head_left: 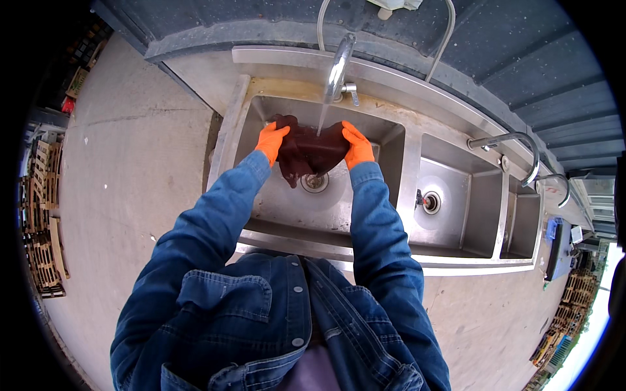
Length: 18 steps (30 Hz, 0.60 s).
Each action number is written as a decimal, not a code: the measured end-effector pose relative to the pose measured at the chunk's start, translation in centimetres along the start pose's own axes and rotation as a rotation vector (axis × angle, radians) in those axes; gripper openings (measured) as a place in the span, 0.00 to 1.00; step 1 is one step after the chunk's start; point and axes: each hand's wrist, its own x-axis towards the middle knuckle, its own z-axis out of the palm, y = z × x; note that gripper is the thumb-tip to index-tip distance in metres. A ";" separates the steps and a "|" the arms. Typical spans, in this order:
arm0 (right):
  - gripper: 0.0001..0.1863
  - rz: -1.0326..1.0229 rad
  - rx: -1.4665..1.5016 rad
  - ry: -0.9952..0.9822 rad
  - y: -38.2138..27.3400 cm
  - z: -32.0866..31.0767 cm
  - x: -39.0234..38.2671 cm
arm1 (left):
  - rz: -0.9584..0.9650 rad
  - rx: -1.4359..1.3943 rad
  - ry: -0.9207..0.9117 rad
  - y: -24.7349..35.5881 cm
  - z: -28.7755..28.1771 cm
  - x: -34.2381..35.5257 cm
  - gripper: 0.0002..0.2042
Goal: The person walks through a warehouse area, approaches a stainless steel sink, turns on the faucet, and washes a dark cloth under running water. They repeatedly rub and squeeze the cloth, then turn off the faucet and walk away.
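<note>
A dark red wet cloth is stretched between my two hands over the left basin of a steel sink. My left hand, in an orange glove, grips its left end. On the other side my right hand, gloved the same way, is closed on the right end. Water runs from the curved faucet onto the cloth's upper middle. One loose part of the cloth hangs down at the left, beside the drain.
To the right lie a second basin and a narrower third one, with another faucet behind them. A dark metal wall rises behind the sink. Wooden pallets are stacked at the far left.
</note>
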 end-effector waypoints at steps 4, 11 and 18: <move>0.18 -0.050 -0.097 -0.192 0.3 3.1 -1.1 | -0.168 -0.163 -0.080 -1.8 0.7 -0.4 0.13; 0.16 0.166 -0.515 -0.216 1.5 4.4 -2.2 | -0.274 -0.395 -0.266 0.6 3.2 -1.9 0.17; 0.25 -0.154 -0.827 0.048 0.9 1.4 1.7 | -0.253 0.048 -0.559 7.0 4.5 -4.3 0.16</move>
